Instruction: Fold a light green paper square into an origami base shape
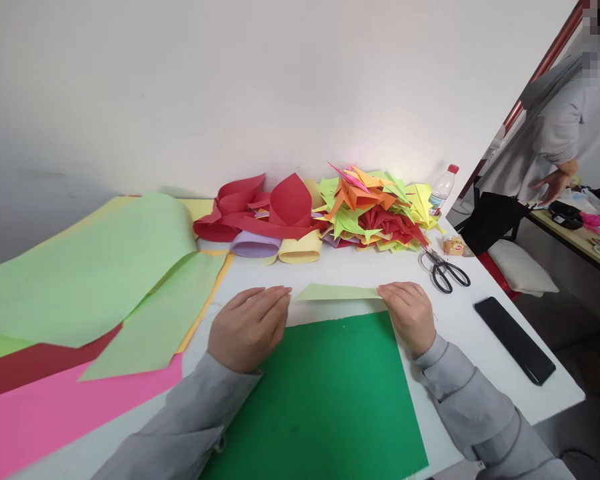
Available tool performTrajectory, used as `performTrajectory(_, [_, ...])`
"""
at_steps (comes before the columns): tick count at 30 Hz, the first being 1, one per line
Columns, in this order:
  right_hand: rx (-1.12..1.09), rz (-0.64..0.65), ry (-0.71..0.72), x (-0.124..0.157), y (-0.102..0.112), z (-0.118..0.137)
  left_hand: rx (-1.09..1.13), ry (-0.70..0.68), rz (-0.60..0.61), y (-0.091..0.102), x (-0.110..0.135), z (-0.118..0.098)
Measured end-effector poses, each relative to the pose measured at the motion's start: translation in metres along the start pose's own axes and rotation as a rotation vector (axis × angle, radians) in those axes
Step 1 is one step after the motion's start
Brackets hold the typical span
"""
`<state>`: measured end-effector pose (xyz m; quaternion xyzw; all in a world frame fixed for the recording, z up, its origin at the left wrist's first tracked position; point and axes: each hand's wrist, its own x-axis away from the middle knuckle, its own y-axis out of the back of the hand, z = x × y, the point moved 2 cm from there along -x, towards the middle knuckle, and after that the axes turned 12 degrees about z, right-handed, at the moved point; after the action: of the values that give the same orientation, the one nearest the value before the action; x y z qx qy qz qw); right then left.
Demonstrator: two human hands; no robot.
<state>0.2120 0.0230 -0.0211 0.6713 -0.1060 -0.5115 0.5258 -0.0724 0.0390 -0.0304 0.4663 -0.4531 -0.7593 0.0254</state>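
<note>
A pale green folded paper (337, 292) lies on the white table (380, 267), just beyond a dark green sheet (325, 393). My left hand (249, 325) rests knuckles up at the paper's left end, fingers together and pressed flat near its tip. My right hand (409, 312) pinches the paper's right end with curled fingers. Both sleeves are grey.
Large light green, yellow, red and pink sheets (80, 280) spread at the left. Rolled red, purple and yellow paper (265, 220) and a heap of folded paper shapes (375, 207) sit by the wall. Scissors (445, 270), a phone (514, 339) and a bottle (443, 187) lie right. Another person (555, 133) stands beyond.
</note>
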Motion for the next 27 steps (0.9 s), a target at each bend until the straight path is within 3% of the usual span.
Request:
performTrajectory(3, [-0.312, -0.064, -0.175, -0.001, 0.005, 0.000, 0.309, 0.382, -0.073, 0.001, 0.003, 0.007])
performTrajectory(4, [-0.441, -0.056, -0.256, -0.001, 0.005, 0.000, 0.494, 0.535, -0.082, 0.001, 0.003, 0.007])
performTrajectory(6, [-0.699, 0.005, -0.420, -0.003, 0.003, -0.001, 1.048, 0.755, 0.035, -0.003, -0.001, 0.000])
performTrajectory(8, [-0.914, 0.081, -0.565, -0.003, -0.002, -0.003, 1.602, 0.839, 0.152, -0.004, -0.007, -0.012])
performTrajectory(9, [-1.002, 0.113, -0.629, -0.003, -0.005, -0.004, 1.743, 0.841, 0.194, -0.003, -0.011, -0.018])
performTrajectory(11, [-1.144, 0.160, -0.727, -0.001, -0.011, -0.007, 1.770, 0.884, 0.183, -0.002, -0.013, -0.025])
performTrajectory(15, [-1.303, 0.223, -0.817, 0.002, -0.021, -0.012, 1.610, 0.940, 0.197, -0.006, -0.010, -0.030])
performTrajectory(27, [-1.334, 0.329, -0.900, 0.003, -0.027, -0.016, 1.497, 1.002, 0.145, -0.005, -0.010, -0.030])
